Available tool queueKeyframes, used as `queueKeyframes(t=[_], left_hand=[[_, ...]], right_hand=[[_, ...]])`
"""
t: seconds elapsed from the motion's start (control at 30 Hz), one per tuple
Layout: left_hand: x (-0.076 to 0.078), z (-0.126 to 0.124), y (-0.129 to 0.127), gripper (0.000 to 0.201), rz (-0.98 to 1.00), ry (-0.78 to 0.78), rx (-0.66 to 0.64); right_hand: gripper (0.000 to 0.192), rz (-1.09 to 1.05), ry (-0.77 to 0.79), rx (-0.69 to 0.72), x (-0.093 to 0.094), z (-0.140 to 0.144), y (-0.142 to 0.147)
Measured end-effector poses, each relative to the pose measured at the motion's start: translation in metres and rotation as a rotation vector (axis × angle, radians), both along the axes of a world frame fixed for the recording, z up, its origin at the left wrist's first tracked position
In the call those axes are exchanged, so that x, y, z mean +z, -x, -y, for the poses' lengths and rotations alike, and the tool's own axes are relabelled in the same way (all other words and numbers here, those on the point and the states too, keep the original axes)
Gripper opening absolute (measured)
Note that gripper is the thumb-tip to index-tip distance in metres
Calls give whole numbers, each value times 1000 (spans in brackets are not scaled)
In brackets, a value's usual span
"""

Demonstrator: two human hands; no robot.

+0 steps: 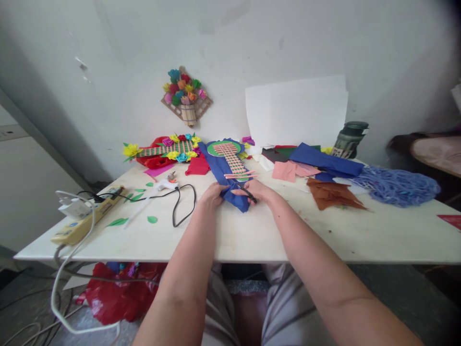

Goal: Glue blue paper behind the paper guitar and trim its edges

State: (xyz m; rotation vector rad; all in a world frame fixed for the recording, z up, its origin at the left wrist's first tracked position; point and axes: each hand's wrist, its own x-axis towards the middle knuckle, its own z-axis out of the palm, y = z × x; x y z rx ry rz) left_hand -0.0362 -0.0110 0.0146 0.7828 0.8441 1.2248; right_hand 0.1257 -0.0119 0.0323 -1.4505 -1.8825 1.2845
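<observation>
A long blue paper piece [225, 175] lies on the white table [252, 235], with a green disc and a lattice of pink and green striped strips [232, 158] on top. My left hand [212, 194] pinches the near end of the blue paper. My right hand [257, 192] holds a dark pair of scissors [248, 193] at that same end. A few loose pink strips [239, 175] lie across the blue paper just beyond my fingers.
A white glue gun [163, 185] with a black cord, a yellow power strip [86, 218] and green paper leaves [118, 222] lie at left. Coloured papers [324, 166], blue fringe [396, 185] and a dark jar [349, 139] sit right. A paper-flower piece [165, 150] lies behind.
</observation>
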Motion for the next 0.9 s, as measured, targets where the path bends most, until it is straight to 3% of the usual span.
queueKeyframes(t=[0.2, 0.57, 0.77, 0.9], left_hand=[[2, 1, 0, 24, 8, 5, 10], [5, 4, -3, 26, 20, 20, 18], [7, 3, -1, 26, -17, 79, 14], [10, 2, 0, 18, 12, 143, 60]], right_hand=[[49, -2, -41, -34, -3, -3, 0], [45, -9, -114, -115, 8, 11, 6], [45, -9, -109, -97, 7, 7, -1], [45, 57, -132, -11, 11, 7, -11]])
